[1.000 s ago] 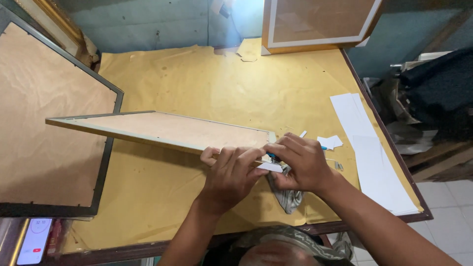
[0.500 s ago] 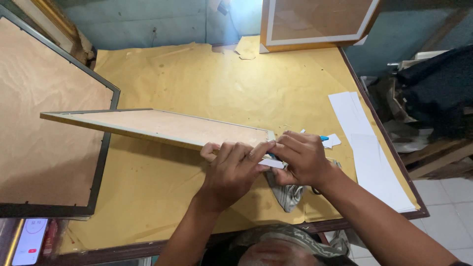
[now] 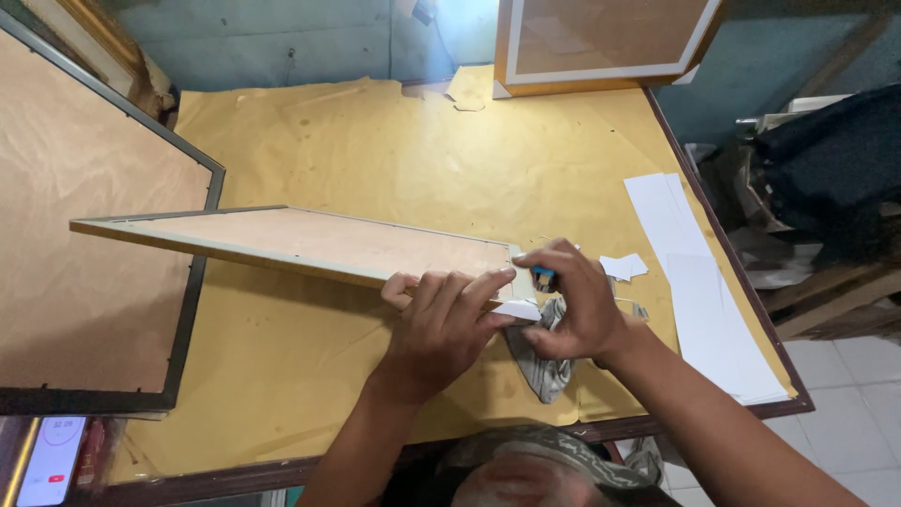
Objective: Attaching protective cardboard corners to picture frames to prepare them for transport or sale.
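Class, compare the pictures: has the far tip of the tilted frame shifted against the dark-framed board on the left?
Cannot tell. The tilted frame keeps its tip overlapping the dark-framed board's right edge at about the same spot; small differences may come from camera motion.

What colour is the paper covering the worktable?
Mustard yellow, creased and stained, seen in the head view: the paper spreads under the picture frame.
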